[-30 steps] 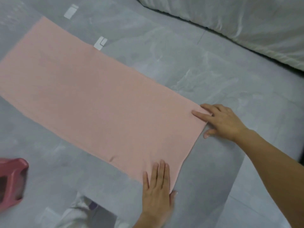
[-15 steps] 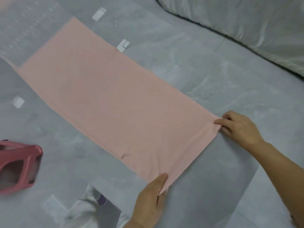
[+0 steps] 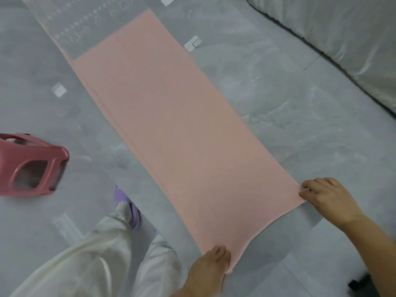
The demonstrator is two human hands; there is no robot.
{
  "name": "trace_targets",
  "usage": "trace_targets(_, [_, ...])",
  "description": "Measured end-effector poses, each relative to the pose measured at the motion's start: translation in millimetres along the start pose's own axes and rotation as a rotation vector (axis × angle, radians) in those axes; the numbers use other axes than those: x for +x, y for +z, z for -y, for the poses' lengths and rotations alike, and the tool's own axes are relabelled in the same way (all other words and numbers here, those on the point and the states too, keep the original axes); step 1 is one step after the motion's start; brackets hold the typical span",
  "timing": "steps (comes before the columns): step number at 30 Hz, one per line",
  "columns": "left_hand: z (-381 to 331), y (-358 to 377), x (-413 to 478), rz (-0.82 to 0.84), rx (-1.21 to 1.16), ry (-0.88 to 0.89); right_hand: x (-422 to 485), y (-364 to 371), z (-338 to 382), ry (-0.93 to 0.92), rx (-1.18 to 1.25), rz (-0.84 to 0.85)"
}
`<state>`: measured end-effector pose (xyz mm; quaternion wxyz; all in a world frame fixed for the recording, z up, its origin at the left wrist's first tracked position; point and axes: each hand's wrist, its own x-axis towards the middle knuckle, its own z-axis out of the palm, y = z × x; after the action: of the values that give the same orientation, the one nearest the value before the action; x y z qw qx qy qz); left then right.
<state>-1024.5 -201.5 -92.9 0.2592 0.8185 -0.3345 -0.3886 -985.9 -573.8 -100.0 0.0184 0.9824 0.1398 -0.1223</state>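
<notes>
The pink cloth (image 3: 182, 133) lies flat on the grey tiled floor (image 3: 278, 93), a long strip running away from us. Stepped edges along its left side suggest it is already folded lengthwise into layers. We have it by the two corners of its near short end: our left hand (image 3: 211, 269) curls over the near-left corner with the fabric pinched under the fingers, and our right hand (image 3: 327, 199) pinches the near-right corner between thumb and bent fingers. Both grips are tight and narrow, with cloth inside them. We judge this to be the start of a crosswise fold — corners taken, end not yet lifted. The next move calls for raising both corners together and level, carrying them toward the cloth's far end, and setting corner on corner without letting the layers slide apart. To the cloth's left stands a pink plastic stool (image 3: 34, 166); nearer us on that side are a purple slipper (image 3: 126, 202) and a pale trouser leg (image 3: 107, 254). White tape pieces (image 3: 192, 42) sit just off its far right edge, and grey bedding (image 3: 342, 28) lies well to its right.
</notes>
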Motion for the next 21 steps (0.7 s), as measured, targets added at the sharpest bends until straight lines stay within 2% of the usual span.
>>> trace_targets(5, [-13.0, 48.4, -16.8, 0.057, 0.086, -0.029, -57.8, 7.4, 11.7, 0.067, 0.009, 0.085])
trace_targets(8, [-6.9, 34.8, -21.4, 0.067, -0.018, -0.073, -64.0, 6.1, 23.4, 0.263, 0.172, 0.076])
trace_targets(10, [-11.8, 9.6, -19.7, -0.053, -0.221, -0.107, -46.8, 1.8, 28.7, 0.456, 0.389, -0.005])
trace_targets(11, [-8.3, 0.5, -19.0, -0.154, -0.209, -0.147, -34.6, -3.1, 29.4, 0.554, 0.513, -0.021])
trace_targets(13, [-2.7, -24.5, -17.0, -0.221, -0.299, -0.215, -9.0, -14.4, 27.5, 0.729, 0.806, -0.015])
trace_targets(14, [0.7, -38.7, -16.8, -0.219, -0.429, -0.262, 3.4, -22.4, 27.8, 0.784, 0.941, -0.008])
trace_targets(16, [13.3, -66.7, -11.6, -0.236, -0.587, -0.308, 29.7, -37.4, 28.2, 0.841, 1.117, -0.070])
trace_targets(21, [56.9, -166.2, 17.9, -0.472, -0.873, -0.462, 109.9, -76.4, 38.7, 0.865, 1.312, -0.284])
